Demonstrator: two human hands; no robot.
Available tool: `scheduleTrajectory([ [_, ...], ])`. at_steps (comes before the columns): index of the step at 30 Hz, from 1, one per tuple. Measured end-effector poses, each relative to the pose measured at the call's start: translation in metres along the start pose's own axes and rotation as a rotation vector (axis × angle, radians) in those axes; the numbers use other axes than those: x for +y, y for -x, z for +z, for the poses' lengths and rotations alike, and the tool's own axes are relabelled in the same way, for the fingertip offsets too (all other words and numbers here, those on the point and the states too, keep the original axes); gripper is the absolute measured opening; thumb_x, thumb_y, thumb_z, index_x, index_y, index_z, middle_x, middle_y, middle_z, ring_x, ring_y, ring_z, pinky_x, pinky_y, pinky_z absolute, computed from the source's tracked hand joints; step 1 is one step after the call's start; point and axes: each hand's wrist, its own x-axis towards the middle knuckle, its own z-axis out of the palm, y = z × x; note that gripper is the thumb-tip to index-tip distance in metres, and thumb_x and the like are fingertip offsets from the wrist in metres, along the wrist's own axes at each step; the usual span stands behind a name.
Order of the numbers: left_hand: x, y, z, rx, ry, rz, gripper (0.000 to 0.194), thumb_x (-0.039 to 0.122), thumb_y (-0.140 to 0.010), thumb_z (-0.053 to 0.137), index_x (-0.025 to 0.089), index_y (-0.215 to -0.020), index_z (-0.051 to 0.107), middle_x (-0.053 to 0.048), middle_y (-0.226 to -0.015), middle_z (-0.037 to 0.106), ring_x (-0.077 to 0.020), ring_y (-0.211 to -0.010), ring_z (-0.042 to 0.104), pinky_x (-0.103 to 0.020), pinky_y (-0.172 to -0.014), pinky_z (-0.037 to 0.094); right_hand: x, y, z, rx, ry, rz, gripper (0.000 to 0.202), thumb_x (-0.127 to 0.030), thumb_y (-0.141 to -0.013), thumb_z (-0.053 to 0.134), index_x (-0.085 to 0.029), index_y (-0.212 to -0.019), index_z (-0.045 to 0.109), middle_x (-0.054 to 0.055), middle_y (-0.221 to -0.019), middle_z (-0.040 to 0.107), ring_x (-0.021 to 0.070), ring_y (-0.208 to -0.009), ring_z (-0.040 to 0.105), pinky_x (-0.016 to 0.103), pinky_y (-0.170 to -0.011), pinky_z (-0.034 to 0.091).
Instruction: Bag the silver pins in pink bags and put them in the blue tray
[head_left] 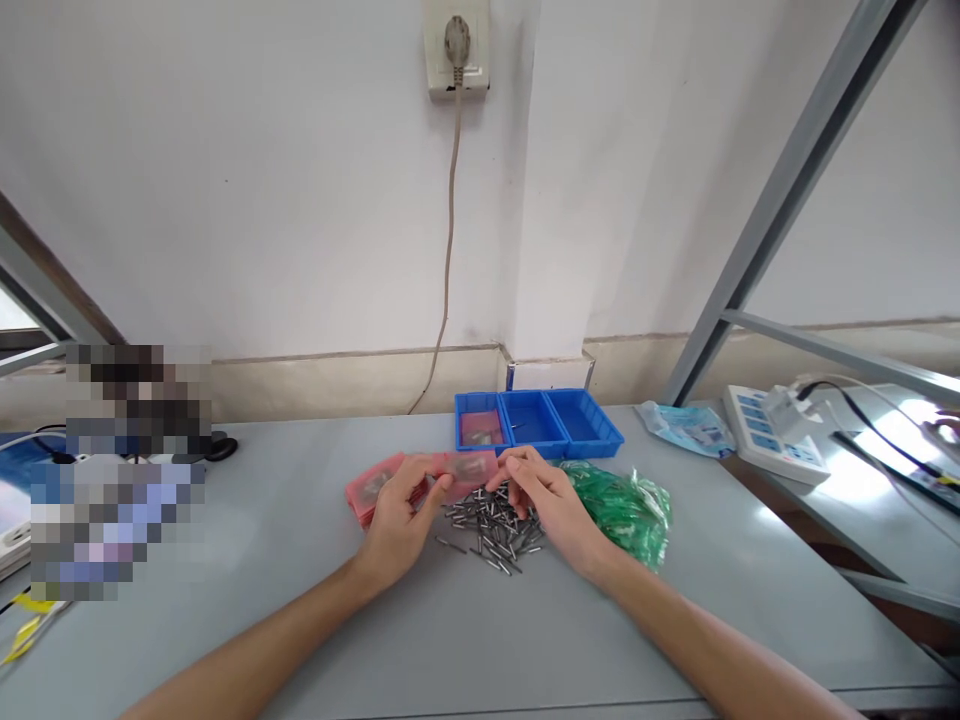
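Between my hands a small pink bag (472, 467) with something metallic inside hangs above a loose pile of metal pins (495, 530). My left hand (401, 515) pinches the bag's left end between thumb and fingers. At the bag's right end is my right hand (547, 500), its fingertips drawn together; whether they grip the bag's edge or a pin is too small to tell. A stack of pink bags (369, 489) lies on the grey table just behind and left of my left hand. Green plastic bags (630, 508) lie to the right of my right hand.
Three joined blue trays (532, 424) stand near the wall, the left one holding a pink bag. A blue-white packet (688, 428) and a white power strip (775, 434) lie at the right. Metal frame posts rise on both sides. A blurred patch covers the left edge.
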Motion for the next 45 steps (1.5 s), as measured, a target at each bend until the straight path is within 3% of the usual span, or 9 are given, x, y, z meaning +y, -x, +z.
scheduleTrajectory([
  [3,-0.002,0.001,0.001,0.007,0.022,-0.097,0.029,0.041,-0.107,0.055,0.019,-0.092,0.066,0.000,-0.081,0.062,-0.0155,-0.073,0.055,-0.027,-0.067,0.043,-0.001,0.001,0.000,-0.029,-0.002,-0.010,0.056,-0.062,-0.104,0.050,-0.024,-0.078,0.083,0.007,-0.124,0.061,0.0174,-0.079,0.054,0.032,-0.065,0.047],
  [8,-0.004,0.001,0.001,0.001,0.061,-0.163,0.032,0.045,-0.107,0.053,0.018,-0.098,0.067,0.000,-0.084,0.063,-0.0143,-0.073,0.055,-0.025,-0.066,0.043,-0.001,0.002,0.000,-0.013,0.010,0.016,0.052,-0.062,-0.104,0.048,-0.026,-0.097,0.085,0.006,-0.095,0.068,0.0190,-0.075,0.054,0.032,-0.067,0.046],
  [12,-0.002,-0.001,0.001,-0.031,0.056,-0.172,0.031,0.045,-0.107,0.052,0.019,-0.100,0.068,-0.001,-0.087,0.066,-0.0161,-0.077,0.059,-0.027,-0.070,0.047,-0.004,0.002,0.002,-0.024,0.031,-0.019,0.045,-0.060,-0.103,0.052,-0.025,-0.104,0.082,0.006,-0.104,0.070,0.0221,-0.090,0.061,0.033,-0.078,0.051],
  [16,-0.001,0.001,0.002,-0.035,0.098,-0.162,0.034,0.044,-0.107,0.053,0.021,-0.130,0.062,-0.007,-0.111,0.071,-0.0219,-0.097,0.066,-0.032,-0.080,0.054,-0.007,0.001,0.004,0.004,0.040,-0.017,0.031,-0.055,-0.096,0.066,-0.026,-0.105,0.076,0.004,-0.093,0.070,0.0225,-0.086,0.063,0.036,-0.081,0.052],
  [21,-0.003,0.005,0.003,-0.031,0.161,-0.167,0.057,0.043,-0.106,0.058,0.028,-0.157,0.038,-0.007,-0.117,0.069,-0.0194,-0.089,0.068,-0.033,-0.077,0.058,0.001,-0.001,0.003,0.023,0.057,0.022,0.030,-0.049,-0.089,0.077,-0.027,-0.108,0.070,-0.001,-0.078,0.065,0.0191,-0.068,0.059,0.034,-0.068,0.049],
  [26,-0.001,0.002,0.000,-0.076,0.022,-0.058,0.031,0.040,-0.108,0.052,0.026,-0.132,0.065,-0.009,-0.126,0.069,-0.0235,-0.107,0.068,-0.036,-0.087,0.058,0.010,-0.003,0.001,0.023,0.032,0.021,0.029,-0.048,-0.091,0.075,-0.027,-0.111,0.070,-0.003,-0.070,0.063,0.0204,-0.070,0.063,0.034,-0.071,0.050],
  [34,-0.002,0.000,-0.004,-0.182,-0.151,0.022,0.059,0.041,-0.103,0.063,0.033,-0.158,0.043,-0.010,-0.159,0.049,-0.0300,-0.143,0.050,-0.044,-0.108,0.053,0.005,-0.002,-0.001,0.032,0.036,0.011,0.035,-0.042,-0.092,0.075,-0.027,-0.123,0.071,0.002,-0.088,0.077,0.0235,-0.089,0.072,0.038,-0.084,0.055],
  [37,-0.006,-0.003,-0.004,-0.175,-0.227,0.057,0.063,0.041,-0.103,0.064,0.035,-0.161,0.040,-0.009,-0.160,0.048,-0.0306,-0.147,0.045,-0.050,-0.116,0.047,0.007,-0.004,-0.002,0.056,0.045,-0.010,0.036,-0.041,-0.091,0.077,-0.028,-0.124,0.073,0.004,-0.109,0.078,0.0229,-0.096,0.072,0.039,-0.092,0.055],
  [45,-0.012,-0.024,-0.005,-0.142,-0.370,0.105,0.052,0.043,-0.104,0.062,0.035,-0.154,0.052,-0.005,-0.147,0.060,-0.0275,-0.136,0.051,-0.048,-0.110,0.051,0.009,-0.006,-0.001,0.016,-0.086,-0.031,0.040,-0.042,-0.090,0.078,-0.033,-0.129,0.074,0.005,-0.158,0.054,0.0279,-0.130,0.065,0.045,-0.113,0.051],
])
